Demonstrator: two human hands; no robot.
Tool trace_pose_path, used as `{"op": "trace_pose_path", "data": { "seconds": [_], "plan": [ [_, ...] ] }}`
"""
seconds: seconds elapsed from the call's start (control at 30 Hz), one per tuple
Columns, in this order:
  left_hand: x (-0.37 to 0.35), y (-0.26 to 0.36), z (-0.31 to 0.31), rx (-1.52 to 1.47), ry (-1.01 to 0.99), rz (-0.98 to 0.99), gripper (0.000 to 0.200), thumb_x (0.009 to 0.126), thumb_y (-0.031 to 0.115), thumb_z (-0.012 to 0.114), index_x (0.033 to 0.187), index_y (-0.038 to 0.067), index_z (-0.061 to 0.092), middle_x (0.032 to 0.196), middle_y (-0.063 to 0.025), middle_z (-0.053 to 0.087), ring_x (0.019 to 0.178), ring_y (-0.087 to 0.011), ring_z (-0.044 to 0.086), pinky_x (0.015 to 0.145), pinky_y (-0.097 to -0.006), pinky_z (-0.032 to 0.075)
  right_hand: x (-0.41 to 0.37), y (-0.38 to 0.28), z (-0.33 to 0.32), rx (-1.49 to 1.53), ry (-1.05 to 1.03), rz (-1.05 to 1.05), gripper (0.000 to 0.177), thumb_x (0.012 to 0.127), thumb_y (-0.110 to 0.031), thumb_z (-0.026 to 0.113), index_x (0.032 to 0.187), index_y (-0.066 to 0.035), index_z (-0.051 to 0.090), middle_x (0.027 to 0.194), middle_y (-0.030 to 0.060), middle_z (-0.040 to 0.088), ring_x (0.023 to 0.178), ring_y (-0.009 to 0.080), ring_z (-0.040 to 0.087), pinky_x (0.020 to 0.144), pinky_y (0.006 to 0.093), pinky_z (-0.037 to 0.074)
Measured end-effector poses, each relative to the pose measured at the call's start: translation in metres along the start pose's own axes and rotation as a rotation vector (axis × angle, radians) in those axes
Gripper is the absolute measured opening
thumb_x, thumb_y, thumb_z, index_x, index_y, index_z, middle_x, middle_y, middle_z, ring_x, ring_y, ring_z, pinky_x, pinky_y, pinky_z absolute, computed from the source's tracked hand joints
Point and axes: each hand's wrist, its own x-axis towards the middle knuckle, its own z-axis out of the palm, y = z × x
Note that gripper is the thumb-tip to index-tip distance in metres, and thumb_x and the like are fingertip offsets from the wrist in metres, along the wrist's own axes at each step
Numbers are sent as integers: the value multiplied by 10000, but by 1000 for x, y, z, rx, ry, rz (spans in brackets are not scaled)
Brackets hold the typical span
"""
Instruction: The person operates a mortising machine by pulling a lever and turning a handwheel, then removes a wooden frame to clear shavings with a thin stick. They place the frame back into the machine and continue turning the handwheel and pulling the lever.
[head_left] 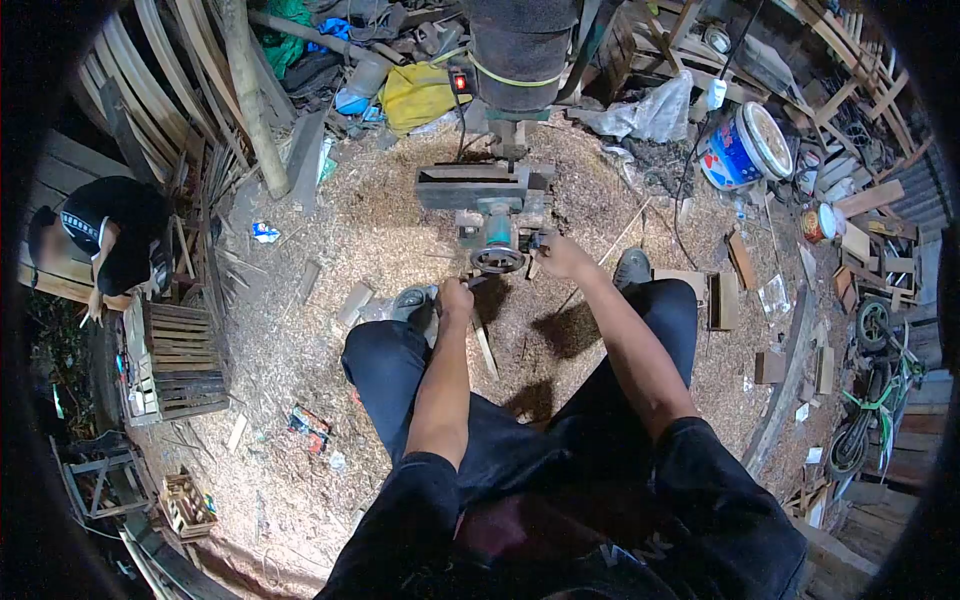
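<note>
Between my knees and the back of the work area stands a machine with a green body [497, 229], a round metal handwheel [497, 260] at its front and a long grey metal table [470, 190] behind. My left hand [455, 300] is a closed fist just left of and below the handwheel, at the end of a dark bar; what it grips is hidden by the fingers. On the other side, my right hand [563, 257] is closed round a dark handle [540, 241] at the right of the green body. A thin pale wood strip [486, 345] lies on the ground below the wheel.
Wood shavings [370, 220] cover the ground. A person [110, 235] sits at the left near a slatted crate [180, 345]. At the right are a paint bucket [745, 150], a cardboard box [722, 300] and a small green bike [880, 390]. A yellow sack [418, 97] lies behind.
</note>
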Motion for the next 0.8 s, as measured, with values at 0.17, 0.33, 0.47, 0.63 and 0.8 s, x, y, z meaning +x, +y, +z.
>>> {"op": "trace_pose_path", "data": {
  "seconds": [0.17, 0.33, 0.47, 0.63, 0.8],
  "plan": [
    [-10, 18, -14, -121, 86, 152, 317, 811, 176, 677, 1040, -42, 648, 978, -281, 646, 933, -453, 616, 861, -473, 497, 8, -27, -39, 100, 107, 93, 361, 871, -312, 620, 1031, 7, 667, 843, 223, 684, 777, 337, 673, 709, 404, 517],
    [-21, 59, -49, -342, 99, 442, 418, 811, 137, 663, 1196, 4, 570, 1166, -232, 583, 1087, -404, 553, 954, -444, 436, 45, -32, -116, 347, 701, -52, 358, 913, -315, 621, 1001, 30, 656, 770, 121, 674, 741, 223, 648, 702, 359, 506],
    [-26, 67, -46, -342, 145, 565, 385, 797, 103, 661, 1152, -22, 578, 1143, -204, 596, 1099, -405, 547, 939, -453, 447, 60, -108, -236, 512, 1256, -315, 436, 913, -390, 634, 973, 41, 603, 814, 77, 613, 762, 181, 565, 728, 324, 480],
    [-31, 66, -33, -44, 18, 697, 618, 826, 180, 614, 1359, -37, 390, 1383, -316, 392, 1280, -474, 383, 1056, -450, 368, 72, -183, -372, 716, 1222, -549, 514, 964, -485, 527, 928, 12, 656, 817, 76, 627, 829, 150, 581, 747, 289, 457],
    [-39, 57, -10, 256, 105, 916, 874, 803, 298, 623, 1423, -140, 191, 1465, -379, 194, 1350, -540, 228, 1156, -485, 220, 74, -193, -403, 813, 897, -305, 598, 970, -530, 473, 710, -24, 659, 569, 25, 547, 530, 126, 509, 537, 285, 393]
  ]
}}
